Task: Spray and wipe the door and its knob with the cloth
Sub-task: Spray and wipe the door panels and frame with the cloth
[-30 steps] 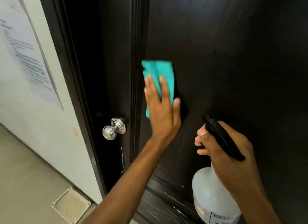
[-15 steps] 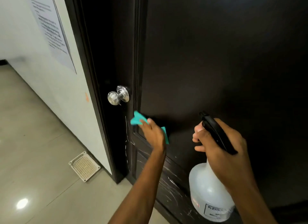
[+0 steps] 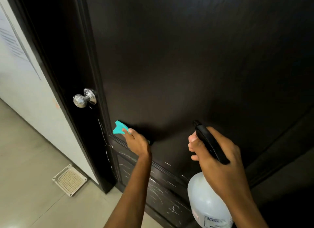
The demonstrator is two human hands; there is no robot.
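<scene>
A dark brown door (image 3: 195, 61) fills most of the head view. Its silver knob (image 3: 84, 98) sticks out at the left edge. My left hand (image 3: 136, 142) presses a teal cloth (image 3: 119, 128) flat against the door, at the lower left corner of the upper panel, below and right of the knob. Most of the cloth is hidden under my fingers. My right hand (image 3: 219, 161) grips the black trigger head of a translucent white spray bottle (image 3: 206, 204), held upright close to the door, nozzle toward it.
White scratches mark the door's lower panel (image 3: 161, 193). The dark door frame (image 3: 56, 85) meets a white wall (image 3: 30, 95) with a printed notice (image 3: 11, 41) at the left. A white floor vent (image 3: 70, 180) lies on the grey tiled floor (image 3: 25, 185).
My left hand slid the cloth from chest height down the door to the bottom of the upper panel, where it stays. My right hand kept the bottle in place. My head moved.
</scene>
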